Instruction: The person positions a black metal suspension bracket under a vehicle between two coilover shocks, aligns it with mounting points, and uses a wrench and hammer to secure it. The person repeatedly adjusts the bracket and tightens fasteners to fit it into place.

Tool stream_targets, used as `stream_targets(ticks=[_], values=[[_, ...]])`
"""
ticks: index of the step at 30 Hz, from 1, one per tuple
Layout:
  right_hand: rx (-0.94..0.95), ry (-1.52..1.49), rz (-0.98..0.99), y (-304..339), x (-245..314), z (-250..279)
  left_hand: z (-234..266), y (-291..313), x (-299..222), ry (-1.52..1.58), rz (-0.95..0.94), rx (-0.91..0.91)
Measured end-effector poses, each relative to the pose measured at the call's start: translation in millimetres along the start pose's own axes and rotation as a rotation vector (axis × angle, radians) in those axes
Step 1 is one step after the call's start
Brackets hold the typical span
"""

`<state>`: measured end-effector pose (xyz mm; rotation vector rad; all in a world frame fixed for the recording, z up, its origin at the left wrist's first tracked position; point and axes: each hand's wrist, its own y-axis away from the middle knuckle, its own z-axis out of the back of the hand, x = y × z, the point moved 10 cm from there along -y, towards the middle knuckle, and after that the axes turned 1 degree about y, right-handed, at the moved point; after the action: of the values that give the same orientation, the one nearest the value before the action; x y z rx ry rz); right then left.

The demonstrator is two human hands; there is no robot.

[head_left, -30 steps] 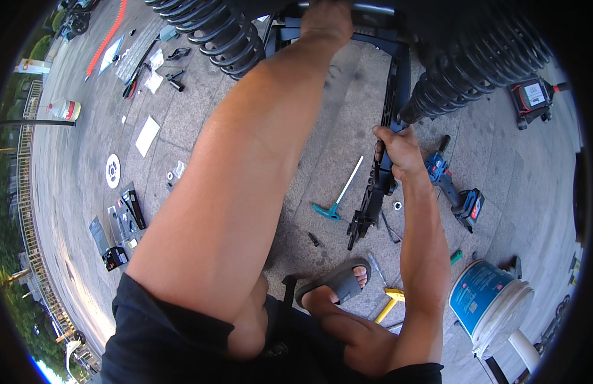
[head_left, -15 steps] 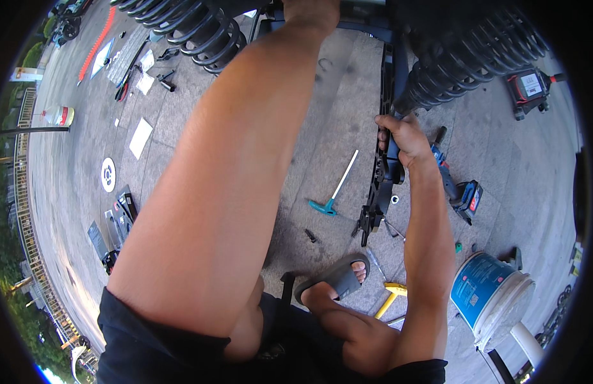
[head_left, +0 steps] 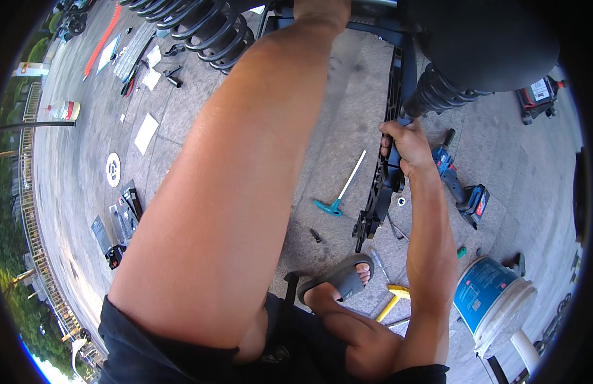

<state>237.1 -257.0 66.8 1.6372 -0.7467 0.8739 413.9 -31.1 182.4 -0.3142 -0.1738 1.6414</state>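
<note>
Head view: my right hand (head_left: 405, 146) is clamped around a long black bracket (head_left: 385, 173), whose long axis runs from just above my fingers down to the pavement below them. My left hand (head_left: 322, 9) reaches up beyond it to a dark bar (head_left: 373, 8); its fingers are cut off, so I cannot tell their grip. Two black coil springs (head_left: 200, 25) hang overhead, and one blue bucket (head_left: 495, 301) sits below right.

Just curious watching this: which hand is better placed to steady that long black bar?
Probably the right hand: its fingers already wrap the black bar. The left hand is up at the frame, mostly out of view.
</note>
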Motion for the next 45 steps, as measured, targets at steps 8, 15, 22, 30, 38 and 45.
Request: stream_targets(ticks=[8, 15, 22, 30, 38, 45], values=[[0.018, 0.028, 0.0, -2, 2, 1, 12, 4, -4, 0.028, -0.011, -0.009], [-0.001, 0.042, -0.021, 1, 0, 3, 22, 13, -7, 0.174, -0.014, -0.139], [0.015, 0.037, 0.003, 0, 2, 2, 20, 16, -12, 0.073, 0.014, -0.123], [0.007, 0.04, -0.022, -1, -1, 2, 17, 15, -21, 0.167, 0.083, -0.09], [0.021, 0.022, -0.001, -1, 1, 2, 44, 27, -29, -0.015, 0.001, -0.188], [0.007, 0.048, -0.002, -2, 1, 2, 29, 48, -25, 0.061, 0.117, 0.2]])
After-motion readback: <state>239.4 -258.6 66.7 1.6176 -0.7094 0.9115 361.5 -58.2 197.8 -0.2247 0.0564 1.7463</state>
